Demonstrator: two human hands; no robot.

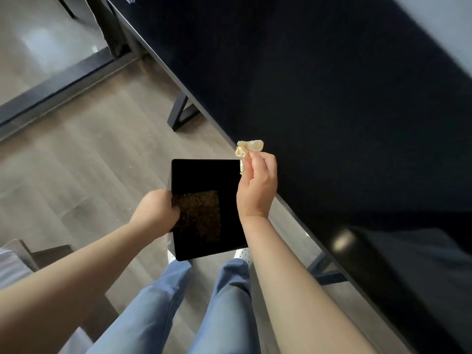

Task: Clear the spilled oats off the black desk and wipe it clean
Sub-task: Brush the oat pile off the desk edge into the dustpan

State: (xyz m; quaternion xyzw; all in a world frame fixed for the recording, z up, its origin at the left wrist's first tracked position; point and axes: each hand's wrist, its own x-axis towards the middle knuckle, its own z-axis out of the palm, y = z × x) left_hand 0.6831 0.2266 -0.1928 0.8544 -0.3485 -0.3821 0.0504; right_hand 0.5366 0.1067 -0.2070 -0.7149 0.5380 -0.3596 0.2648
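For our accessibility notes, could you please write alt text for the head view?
A person's left hand grips a black tray holding oats beside the black desk, while the right hand pinches a crumpled yellow cloth at the desk's edge. Wood floor and blue trousers show below.

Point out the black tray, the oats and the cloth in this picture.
black tray [204, 173]: head view, bare upper part of its surface.
oats [201, 215]: head view, middle of the heap.
cloth [251, 145]: head view, its bunched top end.
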